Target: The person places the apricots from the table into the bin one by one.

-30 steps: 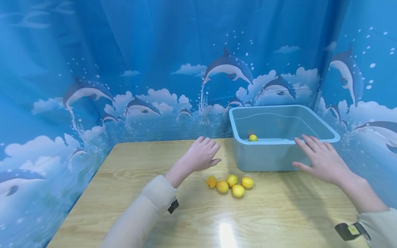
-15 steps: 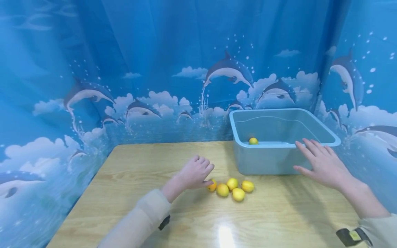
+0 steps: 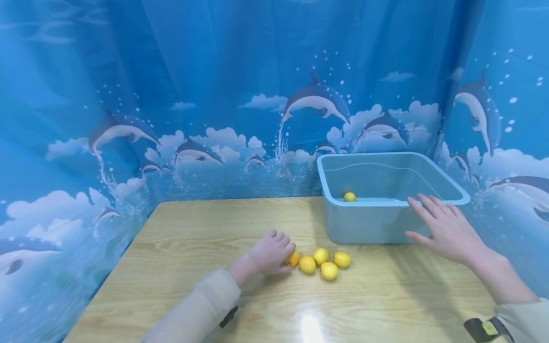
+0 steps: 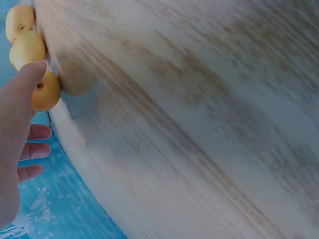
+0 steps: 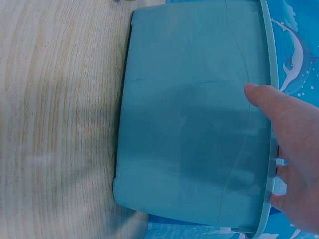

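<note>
Head | yellow fruit (image 3: 350, 196) in bin (image 3: 369, 224) | left wrist | orange fruit (image 4: 48, 94), dark spot (image 4: 39, 85)

From above, the head view faces forward and down; both wrist views, closer in, share its pale, flat-topped wood-grain table (image 3: 193, 228)

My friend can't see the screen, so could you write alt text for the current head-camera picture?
A left hand partly covers the leftmost fruit of five, yellow to orange, on a wooden table. The right hand, fingers spread, is at the near rim of a blue-grey tub with another fruit visible inside; a blue dolphin-print curtain hangs behind.
</note>
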